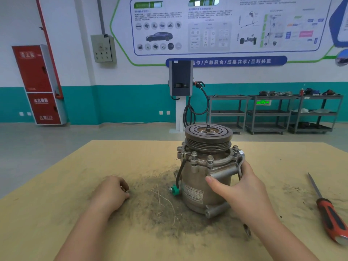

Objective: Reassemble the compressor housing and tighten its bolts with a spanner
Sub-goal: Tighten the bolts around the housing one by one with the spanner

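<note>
Both forearms reached in from the near edge; right hand [243, 187] gripped the compressor [205, 174] and a spanner [241, 161] mid-table, left hand [111, 191] rested loosely curled, holding nothing. Housing looked assembled, bolts [210, 158] seated; tightening probably remained.

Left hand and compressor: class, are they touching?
Apart. The head view shows the left hand resting on the table, with bare dusty surface between it and the compressor.

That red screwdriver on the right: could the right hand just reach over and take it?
Probably yes. The screwdriver lies alone on bare board, nothing between, but the right hand grips the compressor and must let go first.
</note>
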